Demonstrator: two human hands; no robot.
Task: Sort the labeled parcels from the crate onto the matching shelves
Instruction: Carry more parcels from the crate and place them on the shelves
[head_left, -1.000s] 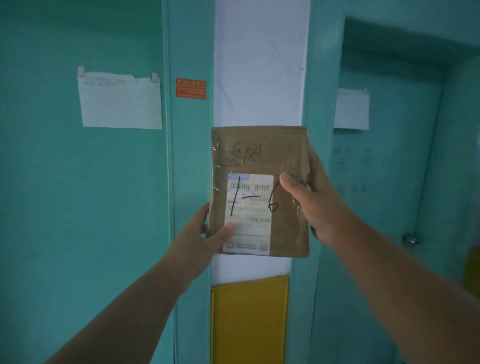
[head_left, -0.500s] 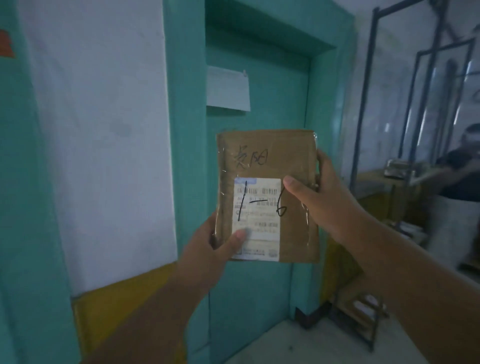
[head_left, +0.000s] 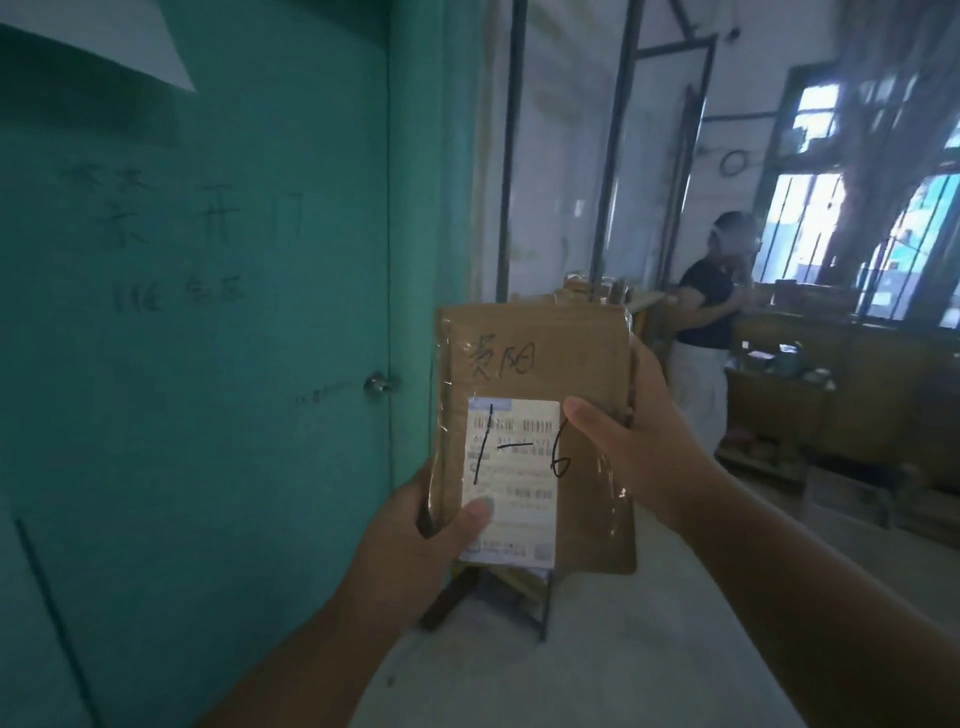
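I hold a flat brown parcel (head_left: 582, 353) upright in front of me with both hands. It is wrapped in clear tape and bears handwritten characters on top. Its white shipping label (head_left: 511, 483) is marked "1-6" in black pen. My left hand (head_left: 415, 540) grips the lower left corner, thumb on the label's bottom. My right hand (head_left: 631, 457) holds the right edge, thumb pressed on the front near the "6". No crate is in view.
A teal door (head_left: 208, 364) with a round knob (head_left: 379, 384) fills the left. Tall metal rack frames (head_left: 618, 171) stand behind the parcel. A person (head_left: 706, 322) stands by wooden benches (head_left: 831, 395) under windows at right. Bare concrete floor (head_left: 597, 675) lies ahead.
The view has swung right: the white wall strip and yellow panel have left the frame, and the racks, person and windows have come in. Both hands keep the same hold on the parcel.
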